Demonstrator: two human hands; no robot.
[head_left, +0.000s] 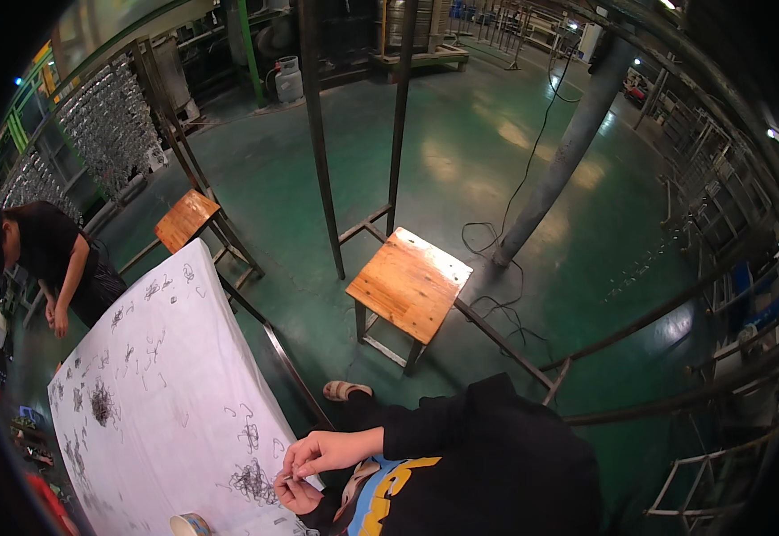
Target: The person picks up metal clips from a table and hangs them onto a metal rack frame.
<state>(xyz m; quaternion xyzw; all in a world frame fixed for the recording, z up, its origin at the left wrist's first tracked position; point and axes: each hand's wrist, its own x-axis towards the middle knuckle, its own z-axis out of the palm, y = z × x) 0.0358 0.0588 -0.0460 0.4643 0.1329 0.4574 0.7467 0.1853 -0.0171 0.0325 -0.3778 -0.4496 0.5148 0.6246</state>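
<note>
My right hand (325, 452) reaches over the near edge of the white-covered table (202, 393), fingers closed in a pinch. Just below it, my left hand (296, 494) is also closed, its fingertips touching or nearly touching the right's. Whatever they hold is too small to make out. Right beside the left fingers lies a tangled pile of thin dark wire-like pieces (252, 482). A smaller cluster of such pieces (248, 435) sits beyond it, and more are scattered across the cover. A round cup or tub (189, 525) stands at the lower edge.
A wooden-topped stool (410, 281) stands beside a metal frame, with another wooden stool (187, 221) further off. Across the table a person in black (50, 259) leans over. A grey post (568, 147) rises from the green floor, where a dark cable (503, 304) lies coiled.
</note>
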